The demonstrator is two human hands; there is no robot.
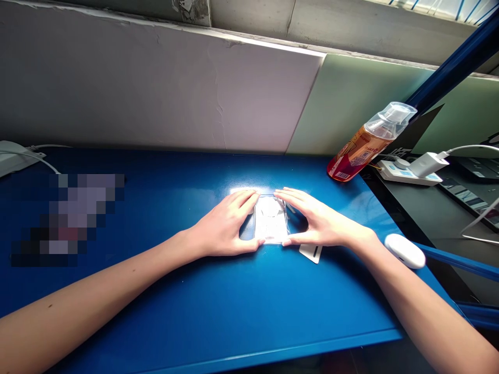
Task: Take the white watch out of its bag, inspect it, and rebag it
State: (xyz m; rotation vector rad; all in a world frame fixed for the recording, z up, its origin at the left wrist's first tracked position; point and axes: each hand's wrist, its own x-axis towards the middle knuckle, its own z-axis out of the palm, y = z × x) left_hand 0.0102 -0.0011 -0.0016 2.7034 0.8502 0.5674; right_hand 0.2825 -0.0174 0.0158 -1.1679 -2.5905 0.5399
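Note:
A dark phone (249, 228) lies flat on the blue table (218, 306), with a shiny clear film or small packet (271, 221) over its middle. My left hand (226, 226) frames the phone's left side, thumb at the near edge and fingers at the far edge. My right hand (315, 223) does the same from the right, thumb pressing the film's near corner. Both hands have their fingers stretched out and pinch the edges lightly. A small white card (312, 253) lies under my right palm.
An orange spray bottle (368, 143) lies tilted at the table's back right. A white power strip with a charger (413, 169) sits on the dark surface beyond. A white oval case (404, 251) rests near my right forearm. A blurred patch (66, 218) covers something at left.

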